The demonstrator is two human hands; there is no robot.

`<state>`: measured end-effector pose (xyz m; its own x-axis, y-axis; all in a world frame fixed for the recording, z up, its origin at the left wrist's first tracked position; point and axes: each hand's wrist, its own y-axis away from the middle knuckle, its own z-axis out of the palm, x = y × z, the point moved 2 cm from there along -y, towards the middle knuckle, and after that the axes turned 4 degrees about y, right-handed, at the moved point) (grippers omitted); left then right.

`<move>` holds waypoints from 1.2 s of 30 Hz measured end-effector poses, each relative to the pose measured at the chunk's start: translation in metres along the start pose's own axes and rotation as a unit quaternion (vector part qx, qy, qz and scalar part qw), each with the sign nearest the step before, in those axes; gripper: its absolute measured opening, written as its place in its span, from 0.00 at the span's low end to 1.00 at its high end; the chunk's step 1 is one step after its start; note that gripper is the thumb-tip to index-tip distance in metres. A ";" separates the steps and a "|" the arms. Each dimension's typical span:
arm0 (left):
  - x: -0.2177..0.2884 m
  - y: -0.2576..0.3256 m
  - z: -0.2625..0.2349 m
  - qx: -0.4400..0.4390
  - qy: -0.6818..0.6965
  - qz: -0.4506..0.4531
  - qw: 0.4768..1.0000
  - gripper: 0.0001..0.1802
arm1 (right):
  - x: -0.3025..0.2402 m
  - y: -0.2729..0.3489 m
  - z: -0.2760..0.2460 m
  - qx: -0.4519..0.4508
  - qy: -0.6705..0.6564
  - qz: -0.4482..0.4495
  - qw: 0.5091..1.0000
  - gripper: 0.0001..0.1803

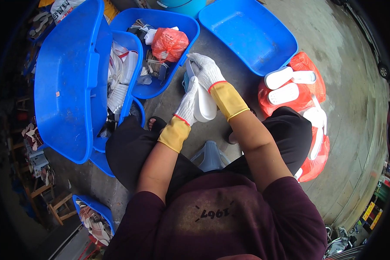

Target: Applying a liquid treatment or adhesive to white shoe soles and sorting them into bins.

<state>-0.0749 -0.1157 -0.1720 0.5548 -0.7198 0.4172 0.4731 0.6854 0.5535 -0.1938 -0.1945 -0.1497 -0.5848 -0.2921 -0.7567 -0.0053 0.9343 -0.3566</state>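
Note:
Both of my hands wear white knitted gloves with red hems, and yellow cuffs reach over the wrists. My left hand is closed on the side of a white slipper, held above the floor between my knees. My right hand is closed around the far end of that slipper, its fingers curled over the top. The gloves hide much of the far end, and the fingertips do not show clearly. Just beyond my left hand, a small blue-green thing shows in part; I cannot tell what it is.
White slippers lie on red plastic bags at the right. A blue tub stands ahead. Another blue tub holds a red bag and scraps. At left stands a tilted blue tub. A grey stool is beneath me.

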 end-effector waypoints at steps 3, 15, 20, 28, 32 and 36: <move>0.008 0.010 0.007 -0.013 0.027 0.034 0.999 0.40 | -0.022 0.012 0.004 -0.122 0.041 0.112 0.985 0.13; 0.011 0.005 -0.001 -0.093 0.077 0.072 0.990 0.47 | -0.076 0.093 -0.032 -0.084 0.151 -0.070 0.983 0.08; 0.008 0.008 -0.002 -0.201 0.075 0.026 0.976 0.43 | -0.033 0.004 -0.048 -0.034 0.177 -0.073 0.981 0.13; 0.012 0.006 -0.001 -0.109 0.052 0.122 0.985 0.42 | -0.045 0.056 -0.035 -0.095 0.111 -0.019 0.989 0.16; 0.014 0.005 -0.013 -0.139 0.089 0.062 0.984 0.42 | -0.081 0.110 -0.035 -0.093 0.123 -0.015 0.988 0.12; 0.001 -0.010 -0.009 -0.113 0.068 0.051 0.990 0.41 | -0.103 0.113 -0.039 0.024 0.050 0.021 0.998 0.08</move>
<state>-0.0733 -0.1219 -0.1834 0.6875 -0.6349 0.3525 0.5421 0.7717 0.3327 -0.1658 -0.0507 -0.0901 -0.6616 -0.2279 -0.7143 0.0596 0.9337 -0.3532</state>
